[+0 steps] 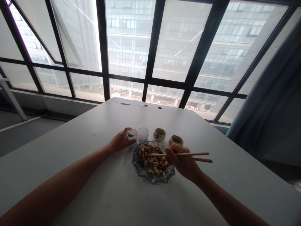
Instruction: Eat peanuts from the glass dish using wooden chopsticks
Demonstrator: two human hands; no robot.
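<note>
Peanuts (155, 164) lie in a jagged-rimmed bowl (152, 180), cups (159, 136) close past its far rim, table (235, 166) stretching wide either side; the right hand (182, 164) grips chopsticks (196, 154) over it, the left hand (121, 140) half-curled around a white cup (132, 134).

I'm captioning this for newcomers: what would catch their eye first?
Probably the glass bowl of peanuts on the white table, with the right hand holding chopsticks over it. Past the bowl's far left edge, the left hand holds a small translucent cup. Behind the table, dark-framed windows span the view.
</note>
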